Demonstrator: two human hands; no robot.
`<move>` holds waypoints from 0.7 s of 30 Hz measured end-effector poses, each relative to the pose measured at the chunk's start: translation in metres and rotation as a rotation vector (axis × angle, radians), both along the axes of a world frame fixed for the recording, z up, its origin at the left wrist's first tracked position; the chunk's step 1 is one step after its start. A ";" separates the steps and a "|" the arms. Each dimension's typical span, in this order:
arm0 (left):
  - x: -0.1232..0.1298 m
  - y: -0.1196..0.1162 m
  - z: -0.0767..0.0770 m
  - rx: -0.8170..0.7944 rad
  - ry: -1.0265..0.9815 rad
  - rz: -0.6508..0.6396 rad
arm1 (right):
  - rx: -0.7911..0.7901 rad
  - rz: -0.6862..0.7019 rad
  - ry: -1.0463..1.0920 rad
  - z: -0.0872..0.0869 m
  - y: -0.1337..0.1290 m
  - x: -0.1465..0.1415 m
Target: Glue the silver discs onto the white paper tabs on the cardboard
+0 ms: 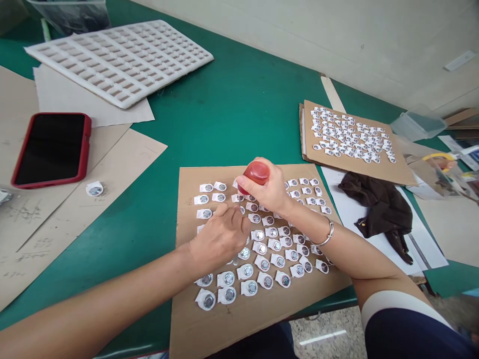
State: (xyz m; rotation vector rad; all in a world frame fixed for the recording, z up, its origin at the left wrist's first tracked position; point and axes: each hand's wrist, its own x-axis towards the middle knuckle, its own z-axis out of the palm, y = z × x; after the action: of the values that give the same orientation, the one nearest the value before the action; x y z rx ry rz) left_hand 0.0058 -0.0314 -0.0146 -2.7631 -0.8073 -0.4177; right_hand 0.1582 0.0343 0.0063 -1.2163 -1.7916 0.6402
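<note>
My right hand (271, 187) is wrapped around a red, rounded squeeze bottle (255, 175), tilted with its thin tip pointing down. Close below it, my left hand (220, 229) is closed, fingers curled down near the tip; what they hold is hidden. A slim clear end (235, 259) shows under the left hand's lower edge. Both hands are over a brown cardboard sheet (209, 331) bearing rows of small white tabbed pieces with round silvery centres, such as the nearest piece (205, 299). My hands and right forearm hide some of these pieces.
On the green table (239, 109) a second cardboard sheet (392, 172) with similar pieces lies at right, beside a dark cloth (381, 209) and a clear tub (419, 122). At left are a red-cased phone (52, 149), a single loose piece (95, 188) and a white grid tray (123, 102).
</note>
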 end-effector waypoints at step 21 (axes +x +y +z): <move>0.000 0.001 0.001 -0.002 -0.009 -0.008 | -0.006 -0.047 0.016 -0.002 0.000 -0.001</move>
State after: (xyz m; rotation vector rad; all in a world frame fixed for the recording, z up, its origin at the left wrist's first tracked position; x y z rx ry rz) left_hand 0.0061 -0.0307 -0.0138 -2.7689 -0.7996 -0.4310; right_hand 0.1573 0.0346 0.0041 -1.2504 -1.7441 0.6272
